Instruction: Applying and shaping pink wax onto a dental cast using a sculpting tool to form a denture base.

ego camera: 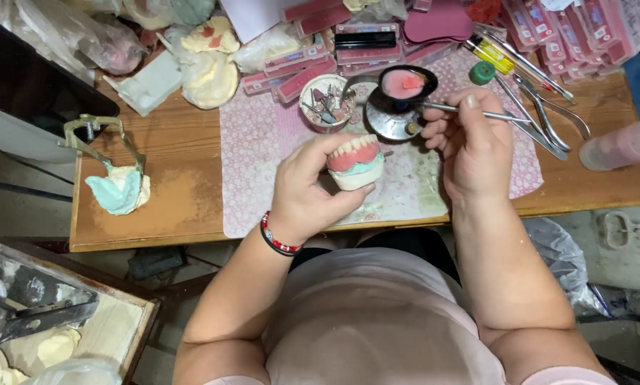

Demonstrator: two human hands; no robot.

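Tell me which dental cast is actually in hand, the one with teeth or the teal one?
The toothed cast: pink gums and white teeth, gripped by the left hand at centre. The teal cast lies untouched under a metal frame at the table's left.

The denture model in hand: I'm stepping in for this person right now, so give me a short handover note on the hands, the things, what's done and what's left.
Left hand: grip shut around the denture model, teeth up, held above the patterned mat.
Right hand: grip shut on a thin metal instrument, its tip reaching toward the small dish of pink wax.
Done: teeth sit in pink wax on the model.
Left: the instrument has not touched the model; how far the waxing has got cannot be told.
Nearby: cup of burs, pliers.
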